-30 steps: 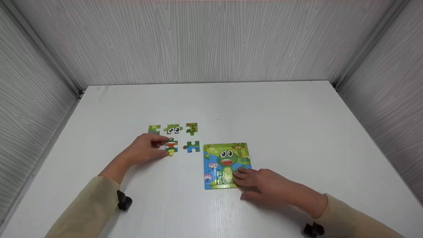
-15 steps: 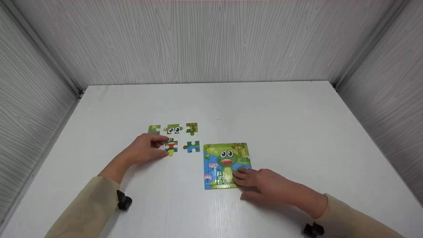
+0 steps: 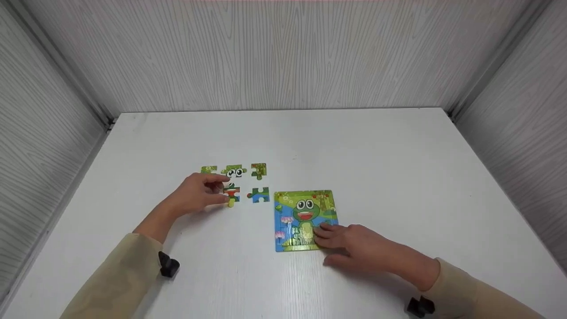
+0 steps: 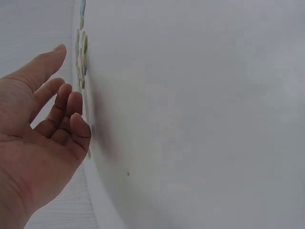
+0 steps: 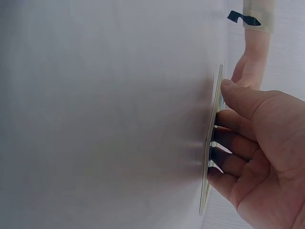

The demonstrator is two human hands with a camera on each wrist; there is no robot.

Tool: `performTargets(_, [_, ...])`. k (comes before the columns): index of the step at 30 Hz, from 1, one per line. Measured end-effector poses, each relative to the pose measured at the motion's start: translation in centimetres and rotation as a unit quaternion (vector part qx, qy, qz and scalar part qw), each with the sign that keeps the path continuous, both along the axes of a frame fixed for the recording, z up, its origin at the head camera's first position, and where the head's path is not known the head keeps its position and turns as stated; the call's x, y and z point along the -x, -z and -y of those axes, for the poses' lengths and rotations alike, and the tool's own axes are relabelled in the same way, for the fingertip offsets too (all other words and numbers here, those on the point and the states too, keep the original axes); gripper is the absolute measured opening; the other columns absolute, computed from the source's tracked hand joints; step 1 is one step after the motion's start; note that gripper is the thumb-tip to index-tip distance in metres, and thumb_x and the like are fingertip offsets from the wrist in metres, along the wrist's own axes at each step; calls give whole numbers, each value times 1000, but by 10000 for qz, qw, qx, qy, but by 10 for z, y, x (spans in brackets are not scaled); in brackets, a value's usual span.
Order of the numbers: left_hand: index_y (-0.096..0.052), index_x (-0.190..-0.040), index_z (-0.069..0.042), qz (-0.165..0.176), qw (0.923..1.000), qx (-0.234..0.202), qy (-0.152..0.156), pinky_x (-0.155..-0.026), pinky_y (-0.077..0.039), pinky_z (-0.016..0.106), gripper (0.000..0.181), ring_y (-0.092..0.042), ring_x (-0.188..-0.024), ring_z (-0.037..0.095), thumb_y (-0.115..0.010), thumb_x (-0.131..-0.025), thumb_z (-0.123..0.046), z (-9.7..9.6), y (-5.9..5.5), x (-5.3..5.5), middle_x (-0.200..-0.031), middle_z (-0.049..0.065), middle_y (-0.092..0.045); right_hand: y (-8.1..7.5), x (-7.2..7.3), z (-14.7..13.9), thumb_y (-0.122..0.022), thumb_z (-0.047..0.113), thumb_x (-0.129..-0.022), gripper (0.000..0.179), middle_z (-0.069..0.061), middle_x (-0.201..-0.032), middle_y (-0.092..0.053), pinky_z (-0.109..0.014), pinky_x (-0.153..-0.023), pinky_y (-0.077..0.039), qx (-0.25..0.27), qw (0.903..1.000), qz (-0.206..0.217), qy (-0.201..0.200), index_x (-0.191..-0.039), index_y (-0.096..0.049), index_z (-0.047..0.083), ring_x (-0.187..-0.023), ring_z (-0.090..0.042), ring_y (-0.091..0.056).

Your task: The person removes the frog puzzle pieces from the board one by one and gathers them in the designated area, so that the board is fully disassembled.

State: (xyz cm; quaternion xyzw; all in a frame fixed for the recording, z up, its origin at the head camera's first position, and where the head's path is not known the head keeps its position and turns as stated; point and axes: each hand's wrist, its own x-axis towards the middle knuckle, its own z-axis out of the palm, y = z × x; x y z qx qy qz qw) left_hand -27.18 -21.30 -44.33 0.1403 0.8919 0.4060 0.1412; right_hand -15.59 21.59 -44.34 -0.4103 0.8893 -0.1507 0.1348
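Note:
In the head view my left hand hovers at the left of several jigsaw pieces. Its thumb and index finger are apart, beside a frog-mouth piece, and hold nothing; the remaining fingers curl loosely in the left wrist view. Above the mouth piece lies a frog-eye piece. A green corner piece is partly hidden by that hand. My right hand rests its fingertips on the lower right of a square frog puzzle board. The right wrist view shows this board edge-on under the fingertips.
To the right of the mouth piece lies a green and blue piece, with another green piece farther back. All lie on the white table. Wood-grain panels stand at the back and both sides.
My left hand has lifted slightly and shifted up and right, its index finger and thumb a little farther apart. The right hand and board stay put; the head view has shifted slightly.

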Motion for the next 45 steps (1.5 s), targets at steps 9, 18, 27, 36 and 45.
performTargets(9, [-68, -141, -7, -450, 9955, -126, 829, -90, -53, 41, 54, -60, -109, 29, -85, -92, -22, -49, -17, -9, -119, 13, -68, 1, 0, -2, -64, 42, -106, 55, -8, -159, -51, -58, -101, -52, -70, 9998, -147, -65, -153, -59, 13, -147, -30, -48])
performTargets(18, [-70, -140, -12, -414, 9870, 275, 1532, -95, -52, 41, 55, -61, -109, 24, -87, -90, -26, -103, -13, -17, -119, 3, -69, 0, 2, -1, -64, 40, -107, 55, -7, -160, -50, -56, -101, -52, -72, 10000, 23, -37, -154, -57, 14, -149, -30, -45])
performTargets(27, [-71, -138, -11, -333, 9802, 433, 1905, -98, -50, 38, 56, -59, -107, 19, -90, -87, -26, -121, -6, -17, -118, 1, -66, -1, 3, 0, -66, 39, -106, 53, -8, -158, -53, -54, -98, -54, -20, 9999, -80, -88, -152, -60, 12, -147, -29, -48])
performTargets(36, [-73, -136, -11, -248, 9776, 555, 2016, -102, -49, 38, 54, -59, -109, 17, -91, -86, -21, -123, -3, -21, -120, 2, -62, -4, 4, 2, -67, 41, -105, 54, -8, -157, -54, -55, -100, -53, 90, 9999, -38, -69, -150, -62, 11, -145, -29, -50])
performTargets(45, [-73, -136, -15, -231, 9787, 663, 1931, -103, -47, 36, 53, -58, -110, 16, -91, -87, -23, -124, -1, -22, -122, -1, -61, -9, 3, 6, -67, 37, -106, 50, -6, -156, -55, -53, -106, -51, 230, 9997, -67, -80, -149, -63, 12, -146, -25, -49])
